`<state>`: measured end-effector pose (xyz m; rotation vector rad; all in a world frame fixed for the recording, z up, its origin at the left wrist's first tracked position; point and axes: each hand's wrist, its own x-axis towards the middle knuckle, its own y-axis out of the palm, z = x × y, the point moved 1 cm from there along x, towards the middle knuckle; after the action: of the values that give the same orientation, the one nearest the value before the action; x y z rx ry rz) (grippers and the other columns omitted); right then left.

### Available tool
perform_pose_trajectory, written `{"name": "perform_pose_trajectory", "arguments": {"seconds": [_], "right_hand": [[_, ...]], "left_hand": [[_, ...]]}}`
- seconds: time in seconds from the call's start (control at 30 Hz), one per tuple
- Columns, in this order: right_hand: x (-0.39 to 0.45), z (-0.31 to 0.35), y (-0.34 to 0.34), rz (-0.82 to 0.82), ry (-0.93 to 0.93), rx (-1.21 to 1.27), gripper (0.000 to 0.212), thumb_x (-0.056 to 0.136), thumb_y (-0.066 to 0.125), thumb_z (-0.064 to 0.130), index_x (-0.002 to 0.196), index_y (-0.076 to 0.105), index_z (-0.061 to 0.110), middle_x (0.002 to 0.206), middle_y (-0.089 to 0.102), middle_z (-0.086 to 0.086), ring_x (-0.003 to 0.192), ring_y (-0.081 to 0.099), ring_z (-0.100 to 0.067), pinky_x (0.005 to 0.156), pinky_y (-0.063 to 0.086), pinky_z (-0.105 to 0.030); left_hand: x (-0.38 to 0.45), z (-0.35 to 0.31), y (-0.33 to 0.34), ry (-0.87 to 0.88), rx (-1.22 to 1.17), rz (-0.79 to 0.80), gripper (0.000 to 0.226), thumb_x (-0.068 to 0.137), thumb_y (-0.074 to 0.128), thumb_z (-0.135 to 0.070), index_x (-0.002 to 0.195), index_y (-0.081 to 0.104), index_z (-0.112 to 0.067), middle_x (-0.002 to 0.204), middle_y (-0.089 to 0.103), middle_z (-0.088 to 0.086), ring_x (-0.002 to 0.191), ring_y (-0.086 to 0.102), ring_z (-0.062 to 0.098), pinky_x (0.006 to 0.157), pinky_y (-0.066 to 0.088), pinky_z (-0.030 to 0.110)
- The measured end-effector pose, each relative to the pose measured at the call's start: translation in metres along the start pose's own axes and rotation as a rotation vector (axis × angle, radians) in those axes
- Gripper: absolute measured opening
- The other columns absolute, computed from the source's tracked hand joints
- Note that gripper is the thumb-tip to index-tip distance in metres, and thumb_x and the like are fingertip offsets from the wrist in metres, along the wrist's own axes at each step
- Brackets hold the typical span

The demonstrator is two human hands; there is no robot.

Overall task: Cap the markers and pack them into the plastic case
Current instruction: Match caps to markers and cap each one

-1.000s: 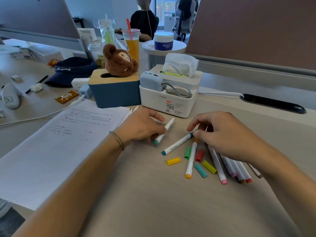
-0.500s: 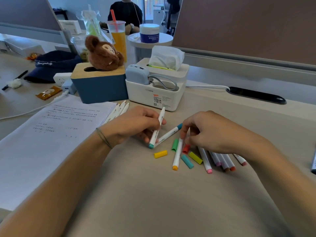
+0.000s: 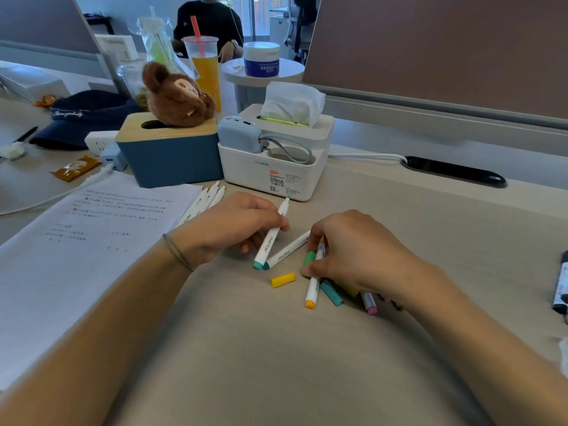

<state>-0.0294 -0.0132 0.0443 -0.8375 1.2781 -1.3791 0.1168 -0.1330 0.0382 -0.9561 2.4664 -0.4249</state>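
My left hand [image 3: 233, 229] grips a white marker [image 3: 270, 238] with a teal end, its bare tip pointing up and away. My right hand [image 3: 353, 250] pinches a green cap [image 3: 308, 259] between thumb and forefinger, low over the desk. A second teal-ended marker [image 3: 285, 252] lies between the hands. Loose on the desk are a yellow cap [image 3: 282, 279], an orange-ended marker [image 3: 313, 290], a teal cap [image 3: 331, 293] and a pink-ended marker [image 3: 368, 304]; others are hidden under my right hand. More white markers [image 3: 209, 198] lie beside the paper. I see no plastic case.
Printed sheets [image 3: 92, 241] cover the desk at left. A blue tissue box [image 3: 172, 155] with a plush toy on it and a white tissue organiser [image 3: 276, 173] stand just behind the hands. Dark pens [image 3: 562, 287] lie at the right edge. A person sits in the background.
My left hand picked the teal-ended marker off the desk and tilted its tip upward. My right hand slid left off the marker pile and closed on the green cap.
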Motion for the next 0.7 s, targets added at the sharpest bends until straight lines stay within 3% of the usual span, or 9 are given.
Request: {"name": "perform_pose_trajectory", "arguments": {"seconds": [0.13,0.23,0.37,0.5,0.6,0.7], "right_hand": [[0.002,-0.002,-0.001,-0.032,-0.013,0.104,0.028,0.078,0.08,0.048,0.099,0.069,0.033,0.088,0.061,0.013,0.087,0.058,-0.01,0.073,0.053,-0.032],[0.0,-0.012,-0.012,-0.111,0.014,0.473,0.019,0.075,0.082,0.022,0.092,0.072,0.026,0.076,0.075,0.008,0.073,0.07,-0.009,0.075,0.06,-0.035],[-0.001,-0.023,-0.025,-0.184,0.079,1.045,0.026,0.079,0.079,-0.003,0.099,0.07,0.009,0.076,0.078,-0.011,0.068,0.074,-0.022,0.069,0.064,-0.034],[0.0,-0.026,-0.025,-0.2,0.174,1.38,0.025,0.083,0.075,-0.005,0.105,0.067,0.005,0.087,0.079,-0.016,0.076,0.076,-0.025,0.072,0.064,-0.031],[0.001,-0.027,-0.024,-0.205,0.218,1.542,0.025,0.084,0.072,-0.006,0.106,0.066,0.004,0.091,0.078,-0.018,0.077,0.076,-0.024,0.07,0.063,-0.028],[0.002,-0.027,-0.022,-0.179,0.224,1.61,0.028,0.084,0.071,-0.007,0.11,0.064,0.001,0.094,0.078,-0.021,0.076,0.076,-0.023,0.07,0.063,-0.028]], "left_hand": [[-0.001,-0.001,0.0,0.01,0.016,0.003,0.02,0.096,0.063,-0.028,0.09,0.079,-0.018,0.071,0.066,0.0,0.057,0.055,0.008,0.049,0.044,0.019],[-0.002,-0.002,0.0,0.038,0.025,0.015,0.02,0.095,0.064,-0.029,0.089,0.08,-0.019,0.068,0.064,-0.001,0.057,0.055,0.008,0.05,0.044,0.02],[-0.005,-0.004,0.002,0.088,0.055,0.065,0.02,0.095,0.063,-0.031,0.086,0.079,-0.025,0.072,0.066,0.0,0.062,0.058,0.009,0.055,0.047,0.02],[-0.008,-0.005,0.004,0.149,0.079,0.111,0.018,0.094,0.064,-0.034,0.084,0.079,-0.032,0.089,0.074,0.002,0.079,0.068,0.02,0.072,0.058,0.034],[-0.012,-0.009,0.007,0.196,0.078,0.14,0.014,0.093,0.066,-0.032,0.09,0.079,-0.028,0.095,0.073,0.007,0.085,0.069,0.025,0.084,0.058,0.046],[-0.016,-0.013,0.009,0.214,0.072,0.164,0.015,0.091,0.067,-0.031,0.095,0.078,-0.021,0.093,0.073,0.009,0.082,0.067,0.024,0.08,0.057,0.04]]}}
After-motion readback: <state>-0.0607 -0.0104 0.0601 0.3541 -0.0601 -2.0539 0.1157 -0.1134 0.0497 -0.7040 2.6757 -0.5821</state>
